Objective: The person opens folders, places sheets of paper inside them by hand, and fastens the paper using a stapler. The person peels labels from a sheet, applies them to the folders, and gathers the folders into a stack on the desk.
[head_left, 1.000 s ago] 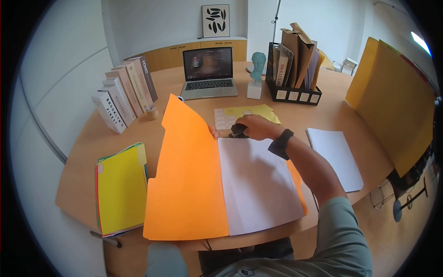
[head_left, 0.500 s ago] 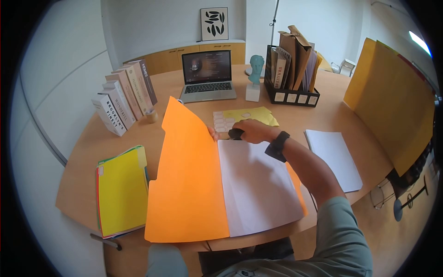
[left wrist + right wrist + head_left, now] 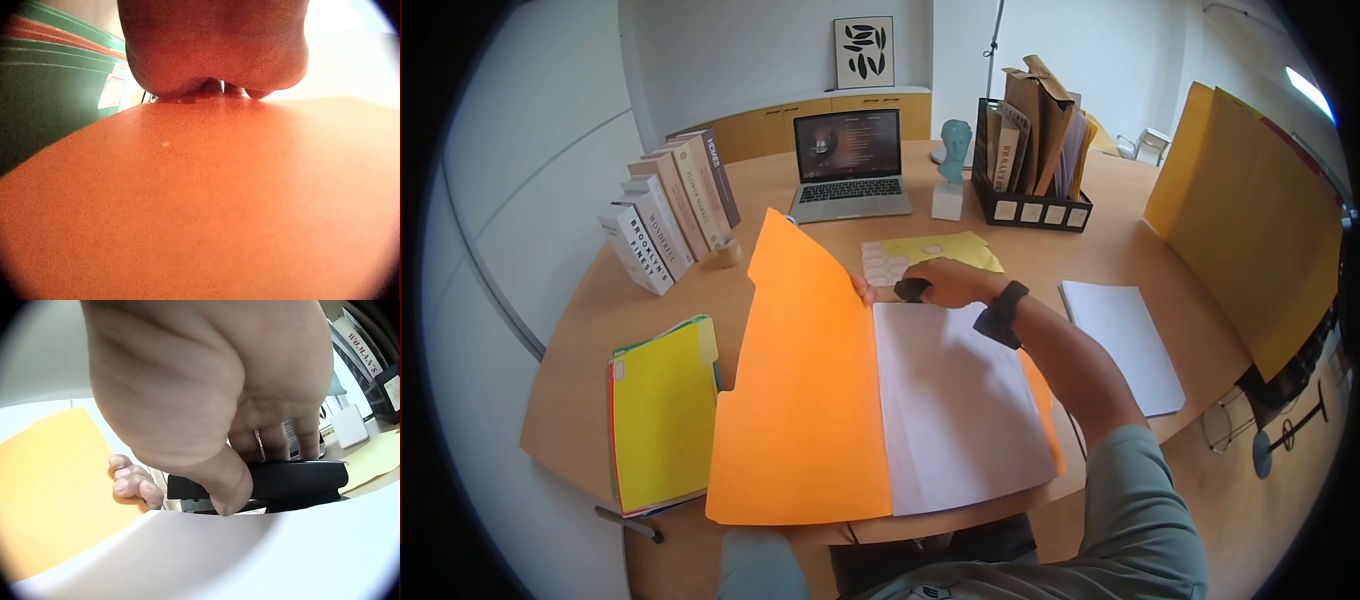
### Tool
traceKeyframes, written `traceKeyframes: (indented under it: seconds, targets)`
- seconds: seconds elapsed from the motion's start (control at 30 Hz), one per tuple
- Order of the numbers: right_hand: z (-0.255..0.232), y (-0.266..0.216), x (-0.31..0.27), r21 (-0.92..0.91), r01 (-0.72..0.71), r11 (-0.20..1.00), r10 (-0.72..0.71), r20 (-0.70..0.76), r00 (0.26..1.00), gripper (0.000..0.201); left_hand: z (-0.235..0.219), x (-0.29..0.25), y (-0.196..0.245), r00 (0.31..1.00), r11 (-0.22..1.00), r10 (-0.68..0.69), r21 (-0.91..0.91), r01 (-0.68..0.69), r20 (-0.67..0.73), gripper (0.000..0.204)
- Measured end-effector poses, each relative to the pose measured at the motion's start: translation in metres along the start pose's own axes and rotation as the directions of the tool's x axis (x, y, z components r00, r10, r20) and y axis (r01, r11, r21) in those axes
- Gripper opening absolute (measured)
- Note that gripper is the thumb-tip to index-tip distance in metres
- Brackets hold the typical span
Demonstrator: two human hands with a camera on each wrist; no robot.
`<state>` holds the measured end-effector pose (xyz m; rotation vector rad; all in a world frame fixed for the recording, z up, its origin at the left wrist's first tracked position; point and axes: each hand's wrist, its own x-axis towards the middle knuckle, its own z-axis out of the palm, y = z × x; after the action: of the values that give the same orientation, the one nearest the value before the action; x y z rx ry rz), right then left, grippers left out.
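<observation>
An orange folder (image 3: 800,400) lies opened, its left flap raised, with white sheets (image 3: 965,410) on its right side. At the top of the fold the left hand (image 3: 861,288) holds the folder's edge; in the right wrist view its curled fingertips (image 3: 134,481) show beside the flap. My right hand (image 3: 950,283) grips a black stapler (image 3: 300,481) at the sheets' top edge, the thumb low on its near side and the fingers behind. In the left wrist view the left hand (image 3: 215,47) sits over the orange surface. Whether the sheets lie between the stapler's jaws is hard to tell.
Yellow folders (image 3: 665,420) are stacked at left, white paper (image 3: 1125,340) at right. Behind stand books (image 3: 670,210), a laptop (image 3: 850,190), a teal bust (image 3: 955,150) and a black file holder (image 3: 1040,212). A yellow sheet (image 3: 970,250) lies beyond the stapler.
The right hand and stapler have shifted slightly left from the earliest frame, and the hand looks lower over the stapler. The orange flap's lower left corner has moved slightly left.
</observation>
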<state>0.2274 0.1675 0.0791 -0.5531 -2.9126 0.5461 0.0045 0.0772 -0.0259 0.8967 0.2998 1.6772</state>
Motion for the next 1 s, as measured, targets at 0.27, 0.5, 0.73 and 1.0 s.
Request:
traceKeyframes:
  seconds: [0.27, 0.5, 0.73, 1.0]
  targets:
    - [-0.008, 0.002, -0.005, 0.008, -0.006, 1.000, 0.006, 0.034, 0.999, 0.041, -0.001, -0.003, 0.000, 1.000, 1.000, 0.013, 0.003, -0.013, -0.011, 0.026]
    - [-0.007, -0.002, -0.003, 0.006, 0.004, 1.000, -0.005, 0.078, 0.997, 0.043, -0.003, -0.005, -0.002, 1.000, 1.000, 0.028, 0.008, -0.028, -0.010, 0.026]
    - [0.004, -0.005, -0.002, -0.015, 0.040, 0.999, -0.038, 0.083, 0.996, 0.041, -0.006, -0.006, -0.004, 0.998, 0.998, 0.058, 0.003, -0.058, 0.000, 0.025]
    - [0.023, -0.011, -0.007, -0.077, 0.021, 0.997, -0.022, -0.004, 1.000, 0.035, -0.017, -0.017, -0.009, 0.994, 0.994, 0.105, -0.001, -0.105, 0.011, 0.025]
